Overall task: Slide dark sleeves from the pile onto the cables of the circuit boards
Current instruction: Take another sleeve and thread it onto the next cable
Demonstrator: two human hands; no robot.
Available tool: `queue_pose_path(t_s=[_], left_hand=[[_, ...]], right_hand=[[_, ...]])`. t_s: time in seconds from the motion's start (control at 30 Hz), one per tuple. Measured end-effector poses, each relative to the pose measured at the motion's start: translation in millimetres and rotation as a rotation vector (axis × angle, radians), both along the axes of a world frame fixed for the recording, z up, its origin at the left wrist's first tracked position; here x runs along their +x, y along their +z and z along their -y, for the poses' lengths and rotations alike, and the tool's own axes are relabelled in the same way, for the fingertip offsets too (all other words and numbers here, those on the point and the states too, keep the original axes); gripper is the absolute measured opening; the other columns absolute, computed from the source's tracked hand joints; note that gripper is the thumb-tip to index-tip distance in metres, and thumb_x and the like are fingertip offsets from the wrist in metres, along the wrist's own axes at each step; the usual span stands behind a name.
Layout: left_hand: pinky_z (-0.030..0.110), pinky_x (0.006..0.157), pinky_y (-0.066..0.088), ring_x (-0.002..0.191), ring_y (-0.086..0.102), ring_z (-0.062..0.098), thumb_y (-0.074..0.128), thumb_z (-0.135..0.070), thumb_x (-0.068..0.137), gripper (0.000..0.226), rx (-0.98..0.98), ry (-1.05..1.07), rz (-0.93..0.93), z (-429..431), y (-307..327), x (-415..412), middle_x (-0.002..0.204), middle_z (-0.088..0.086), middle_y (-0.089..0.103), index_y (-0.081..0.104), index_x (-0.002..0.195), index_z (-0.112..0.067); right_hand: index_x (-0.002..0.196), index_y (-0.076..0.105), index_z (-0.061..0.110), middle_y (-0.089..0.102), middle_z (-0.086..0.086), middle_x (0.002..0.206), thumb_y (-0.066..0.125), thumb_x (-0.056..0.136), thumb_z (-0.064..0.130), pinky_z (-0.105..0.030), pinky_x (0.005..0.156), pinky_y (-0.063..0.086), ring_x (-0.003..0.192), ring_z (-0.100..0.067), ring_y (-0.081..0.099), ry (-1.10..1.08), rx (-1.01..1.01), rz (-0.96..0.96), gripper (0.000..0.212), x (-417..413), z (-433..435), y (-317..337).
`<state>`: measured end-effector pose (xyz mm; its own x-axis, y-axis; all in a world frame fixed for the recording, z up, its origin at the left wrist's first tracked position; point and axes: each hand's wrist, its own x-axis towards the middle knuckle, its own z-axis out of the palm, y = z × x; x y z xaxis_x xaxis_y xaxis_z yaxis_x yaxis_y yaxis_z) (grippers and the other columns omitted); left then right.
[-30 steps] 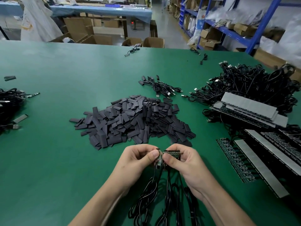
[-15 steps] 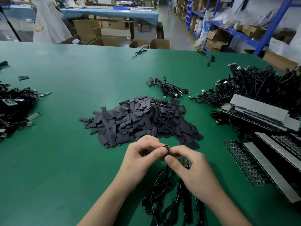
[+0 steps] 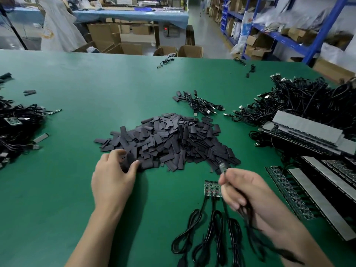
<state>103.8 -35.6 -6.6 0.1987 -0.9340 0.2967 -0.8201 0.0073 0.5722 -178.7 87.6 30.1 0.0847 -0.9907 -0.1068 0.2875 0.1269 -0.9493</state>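
Evidently picking stock: pinching one dark sleeve in the left hand at the near-left fringe of the pile, around the middle of the desk. Pinching a blurred plug end raised in the right hand, likely as the tip to thread; circuit boards left flat toward the near edge, cables trailing nearward.

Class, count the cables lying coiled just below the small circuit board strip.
3, side by side: left cable, middle cable, right cable. The right hand grips a fourth cable and may hide more.
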Motion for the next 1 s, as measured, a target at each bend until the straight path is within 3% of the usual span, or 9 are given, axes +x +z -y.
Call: queue_pose_path(t_s=[0.13,0.27,0.37,0.43,0.5,0.63,0.73,0.83,1.0], left_hand=[[0.033,0.072,0.049,0.085,0.064,0.022,0.082,-0.037,0.084,0.023,0.009,-0.014,-0.036,1,0,2,0.093,-0.005,0.063,0.075,0.103,-0.026],[0.031,0.066,0.046,0.082,0.064,0.019,0.084,-0.029,0.082,0.018,-0.029,-0.019,-0.024,-2,1,1,0.09,-0.009,0.068,0.076,0.099,-0.031],[0.031,0.066,0.05,0.073,0.062,0.01,0.085,-0.021,0.082,0.022,-0.112,-0.131,-0.076,-5,5,-2,0.085,-0.012,0.069,0.076,0.099,-0.032],[0.023,0.068,0.051,0.072,0.062,0.005,0.085,-0.019,0.081,0.025,-0.14,-0.297,-0.245,-9,10,-10,0.083,-0.014,0.07,0.076,0.099,-0.034],[0.015,0.07,0.049,0.073,0.065,0.004,0.086,-0.02,0.08,0.024,-0.063,-0.515,-0.477,-17,14,-23,0.084,-0.013,0.072,0.076,0.094,-0.036],[0.021,0.072,0.053,0.076,0.068,0.012,0.088,-0.032,0.078,0.022,0.187,-0.836,-0.697,-37,10,-51,0.084,-0.004,0.072,0.076,0.096,-0.033],[0.027,0.076,0.055,0.076,0.065,0.012,0.088,-0.034,0.072,0.025,0.25,-0.903,-0.774,-42,5,-61,0.082,-0.005,0.07,0.074,0.093,-0.031],[0.024,0.073,0.053,0.074,0.063,0.009,0.088,-0.034,0.07,0.023,0.263,-0.915,-0.824,-42,3,-62,0.078,-0.006,0.069,0.074,0.086,-0.028],[0.026,0.072,0.054,0.073,0.063,0.011,0.088,-0.037,0.072,0.02,0.266,-0.916,-0.789,-42,4,-61,0.076,-0.003,0.07,0.076,0.085,-0.027]], right_hand=[[0.09,0.077,0.028,0.052,0.005,0.055,0.064,0.1,0.043,-0.032,0.071,0.049,0.056,-0.011,0.049,0.018,-0.012,-0.48,0.022,17,3,-13],[0.092,0.075,0.034,0.047,0.007,0.057,0.055,0.088,0.063,-0.035,0.065,0.038,0.058,-0.015,0.042,-0.011,-0.024,-0.629,0.036,26,3,-17],[0.092,0.074,0.035,0.045,0.005,0.058,0.051,0.083,0.068,-0.035,0.062,0.035,0.058,-0.016,0.04,-0.032,-0.038,-0.649,0.041,28,4,-19],[0.093,0.074,0.034,0.044,0.005,0.059,0.052,0.084,0.067,-0.036,0.063,0.035,0.059,-0.017,0.039,-0.05,-0.051,-0.623,0.041,27,4,-21],[0.094,0.073,0.032,0.043,0.005,0.061,0.054,0.085,0.066,-0.036,0.063,0.033,0.06,-0.019,0.036,-0.078,-0.065,-0.602,0.04,27,4,-22],[0.093,0.072,0.027,0.041,0.003,0.062,0.061,0.084,0.065,-0.039,0.062,0.027,0.061,-0.021,0.032,-0.109,-0.096,-0.549,0.04,28,4,-23],[0.091,0.073,0.027,0.042,0.005,0.061,0.064,0.084,0.065,-0.039,0.062,0.026,0.061,-0.02,0.032,-0.084,-0.093,-0.534,0.04,28,4,-24],[0.092,0.071,0.022,0.041,0.001,0.061,0.065,0.082,0.064,-0.039,0.063,0.027,0.061,-0.02,0.032,-0.107,-0.081,-0.533,0.043,27,4,-25],[0.093,0.072,0.021,0.04,0.002,0.061,0.065,0.083,0.063,-0.039,0.063,0.026,0.06,-0.019,0.032,-0.105,-0.077,-0.546,0.043,27,4,-25]])
